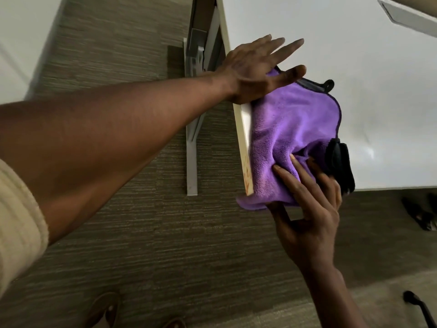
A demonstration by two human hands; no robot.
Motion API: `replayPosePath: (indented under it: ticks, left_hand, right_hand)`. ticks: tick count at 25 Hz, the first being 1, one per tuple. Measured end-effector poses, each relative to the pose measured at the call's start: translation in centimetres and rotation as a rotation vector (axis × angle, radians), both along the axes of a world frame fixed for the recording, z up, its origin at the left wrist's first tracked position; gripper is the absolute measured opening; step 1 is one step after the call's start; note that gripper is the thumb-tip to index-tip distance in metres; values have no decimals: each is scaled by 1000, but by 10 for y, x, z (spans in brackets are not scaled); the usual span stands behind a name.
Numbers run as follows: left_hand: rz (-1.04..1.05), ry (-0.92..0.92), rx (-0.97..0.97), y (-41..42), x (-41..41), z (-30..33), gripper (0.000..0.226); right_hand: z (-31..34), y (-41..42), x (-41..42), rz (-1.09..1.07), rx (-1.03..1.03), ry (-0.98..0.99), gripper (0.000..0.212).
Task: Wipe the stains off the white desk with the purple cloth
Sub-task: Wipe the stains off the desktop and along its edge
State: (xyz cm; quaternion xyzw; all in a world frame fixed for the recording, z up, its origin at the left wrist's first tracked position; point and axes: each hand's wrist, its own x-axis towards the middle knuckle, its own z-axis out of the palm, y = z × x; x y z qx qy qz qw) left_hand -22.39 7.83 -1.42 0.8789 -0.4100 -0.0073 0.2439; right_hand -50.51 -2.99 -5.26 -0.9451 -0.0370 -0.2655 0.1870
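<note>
Cream ribbed sleeve (19,223) is filling the lower left corner, pushed up above a bare forearm that is reaching out across the frame. That left hand (254,69) is lying flat with its fingers spread, palm pressing on the far corner of the purple cloth (290,136) right at the desk's edge; it is not gripping anything, just holding the fabric down. Over on the other side, the right hand (309,207) is pinching the near part of the cloth, fingers on top and thumb tucked beneath the bit that is hanging past the corner. The cloth is sitting on the corner of the white desk (354,67), draping slightly over both edges, with a dark trim and a small black loop (329,84) at its far end. A black object (340,166) is resting just beside the cloth near the front edge. Orange-red marks (247,174) are showing on the pale side edge of the desk. Below, grey-brown striped carpet (146,233) is stretching everywhere, with the grey metal desk leg (192,150) standing on it and sandalled feet (106,311) peeking in at the bottom.
</note>
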Motion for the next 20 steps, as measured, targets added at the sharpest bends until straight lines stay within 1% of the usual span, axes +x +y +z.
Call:
replayPosePath:
  ticks: [2,4,7,8,9,10,12,14,17,20]
  left_hand:
    - [-2,2,-10,0,1,0,77]
    - [10,4,-16,1,1,-1,78]
    - [4,6,3,0,0,2,77]
    - [-1,7,4,0,-1,2,77]
    - [-1,3,-2,0,-1,1,76]
    - [-1,1,-10,0,0,1,76]
    - [-4,5,-26,0,2,0,77]
    - [-4,0,-27,-1,4,-1,79]
    - [-10,-6,-14,-1,5,-1,78]
    - [-10,-9,1,-2,5,-1,77]
  right_hand:
    - [-4,2,0,-12,20,-38,45]
    - [1,1,-1,13,117,-17,37]
    - [21,-17,5,62,349,98,37]
    - [28,-25,6,75,369,139,34]
    - [32,-30,8,79,339,171,28]
    - [33,-30,9,69,273,192,29]
    - [29,-16,9,13,103,205,40]
    - [20,4,9,-1,30,190,41]
    - [22,10,13,93,62,233,37]
    - [32,-17,7,225,179,271,33]
